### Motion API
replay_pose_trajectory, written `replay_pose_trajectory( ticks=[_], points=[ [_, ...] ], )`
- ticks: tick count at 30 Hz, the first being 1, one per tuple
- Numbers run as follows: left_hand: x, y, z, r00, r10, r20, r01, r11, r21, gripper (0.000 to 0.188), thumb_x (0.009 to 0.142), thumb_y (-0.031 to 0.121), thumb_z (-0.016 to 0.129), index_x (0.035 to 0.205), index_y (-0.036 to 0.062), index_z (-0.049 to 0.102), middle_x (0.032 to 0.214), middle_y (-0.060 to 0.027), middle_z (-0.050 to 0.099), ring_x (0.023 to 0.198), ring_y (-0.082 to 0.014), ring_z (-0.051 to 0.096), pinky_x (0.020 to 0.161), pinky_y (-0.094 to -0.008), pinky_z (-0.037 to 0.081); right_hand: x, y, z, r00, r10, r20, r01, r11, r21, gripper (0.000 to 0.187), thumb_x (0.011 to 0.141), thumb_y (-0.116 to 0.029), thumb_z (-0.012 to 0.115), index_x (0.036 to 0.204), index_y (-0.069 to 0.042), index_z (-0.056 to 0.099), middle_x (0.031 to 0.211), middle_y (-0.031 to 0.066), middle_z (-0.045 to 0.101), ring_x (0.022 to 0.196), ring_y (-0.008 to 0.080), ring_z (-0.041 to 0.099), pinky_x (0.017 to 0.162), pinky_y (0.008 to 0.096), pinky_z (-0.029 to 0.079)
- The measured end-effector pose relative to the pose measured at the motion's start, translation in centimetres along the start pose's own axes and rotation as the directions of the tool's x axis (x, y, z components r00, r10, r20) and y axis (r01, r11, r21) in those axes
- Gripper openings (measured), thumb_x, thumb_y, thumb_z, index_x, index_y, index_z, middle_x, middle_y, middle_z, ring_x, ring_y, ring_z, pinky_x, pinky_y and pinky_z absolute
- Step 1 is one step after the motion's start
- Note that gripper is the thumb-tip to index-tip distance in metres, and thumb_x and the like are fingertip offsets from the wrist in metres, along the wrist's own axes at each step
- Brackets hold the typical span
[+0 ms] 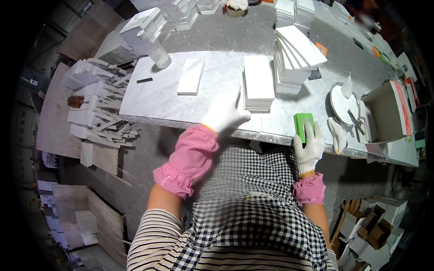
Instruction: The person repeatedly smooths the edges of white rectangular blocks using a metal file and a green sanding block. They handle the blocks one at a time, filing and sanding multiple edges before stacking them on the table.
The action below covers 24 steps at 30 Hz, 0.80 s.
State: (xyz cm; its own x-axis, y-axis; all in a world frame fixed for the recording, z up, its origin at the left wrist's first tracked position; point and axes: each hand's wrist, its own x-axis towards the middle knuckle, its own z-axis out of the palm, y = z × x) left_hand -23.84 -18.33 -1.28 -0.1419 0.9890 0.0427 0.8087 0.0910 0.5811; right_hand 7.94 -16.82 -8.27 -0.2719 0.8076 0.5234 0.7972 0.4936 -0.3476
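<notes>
No words, numbers or brands can be read. Red marking runs along the side of the open box near the right end of the surface, any lettering illegible; the dark strip near the left edge is too small to show readable print.

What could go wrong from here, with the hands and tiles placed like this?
The fanned white rectangular slabs atop the tall stack of white tiles lie askew, so a bump might slide them. The white-gloved left hand, close to the shorter neat stack of white rectangular tiles, might nudge it. The bright green rectangular block under the white-gloved right hand sits near the pale marble worktop's front edge and could slip off.
</notes>
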Motion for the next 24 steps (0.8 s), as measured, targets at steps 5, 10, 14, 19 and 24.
replay_pose_trajectory(
  ticks=[5, 10, 14, 19, 24],
  points=[
    [0.5, -2.3, 3.5, 0.997, 0.074, -0.036, -0.070, 0.993, 0.091, 0.075, 0.078, 0.037, 0.085, 0.136, -0.0001, 0.056, 0.109, -0.0249, 0.071, 0.102, -0.0414, 0.069, 0.089, -0.0469, 0.056, 0.2, -0.5, 0.0, 0.999, -0.033, -0.028, 0.033, 0.999, 0.001, 0.057, 0.079, -0.027, 0.074, 0.131, -0.006, 0.064, 0.131, 0.0293, 0.061, 0.105, 0.0498, 0.062, 0.088, 0.0556, 0.050],
    [0.3, -1.7, 3.2, 0.998, -0.002, 0.067, -0.006, 0.994, 0.112, 0.076, 0.091, 0.046, 0.072, 0.149, 0.0067, 0.043, 0.126, -0.0251, 0.067, 0.107, -0.0419, 0.068, 0.093, -0.0492, 0.055, 0.1, -0.3, 0.5, 0.998, -0.028, -0.062, 0.027, 1.000, -0.014, 0.056, 0.079, -0.027, 0.075, 0.130, -0.005, 0.064, 0.131, 0.0300, 0.061, 0.106, 0.0498, 0.062, 0.090, 0.0550, 0.051],
    [1.9, -1.1, 3.3, 0.995, -0.098, 0.036, 0.096, 0.993, 0.074, 0.061, 0.090, 0.045, 0.070, 0.137, 0.0076, 0.058, 0.118, -0.0213, 0.071, 0.105, -0.0396, 0.069, 0.093, -0.0483, 0.054, 0.0, -0.1, 0.0, 1.000, -0.003, -0.024, 0.003, 1.000, 0.003, 0.054, 0.081, -0.026, 0.076, 0.129, -0.004, 0.065, 0.132, 0.0295, 0.061, 0.107, 0.0495, 0.062, 0.092, 0.0547, 0.050],
    [3.6, -2.3, 3.5, 0.995, -0.103, 0.006, 0.104, 0.995, -0.010, 0.048, 0.087, 0.040, 0.070, 0.121, 0.0059, 0.070, 0.106, -0.0212, 0.075, 0.101, -0.0386, 0.070, 0.090, -0.0460, 0.055, 2.0, -0.8, -1.5, 0.997, -0.002, -0.080, 0.007, 0.998, 0.058, 0.053, 0.085, -0.024, 0.074, 0.132, -0.002, 0.064, 0.134, 0.0297, 0.060, 0.112, 0.0477, 0.062, 0.096, 0.0515, 0.050],
    [2.9, -2.6, 2.2, 0.999, -0.026, 0.044, 0.020, 0.991, 0.134, 0.053, 0.087, 0.043, 0.069, 0.119, 0.0009, 0.071, 0.101, -0.0229, 0.075, 0.097, -0.0403, 0.072, 0.087, -0.0467, 0.056, 6.7, 0.1, -1.4, 0.999, -0.025, -0.021, 0.026, 0.995, 0.094, 0.051, 0.089, -0.025, 0.071, 0.132, 0.001, 0.063, 0.135, 0.0294, 0.060, 0.112, 0.0482, 0.062, 0.098, 0.0494, 0.050]
  ],
)
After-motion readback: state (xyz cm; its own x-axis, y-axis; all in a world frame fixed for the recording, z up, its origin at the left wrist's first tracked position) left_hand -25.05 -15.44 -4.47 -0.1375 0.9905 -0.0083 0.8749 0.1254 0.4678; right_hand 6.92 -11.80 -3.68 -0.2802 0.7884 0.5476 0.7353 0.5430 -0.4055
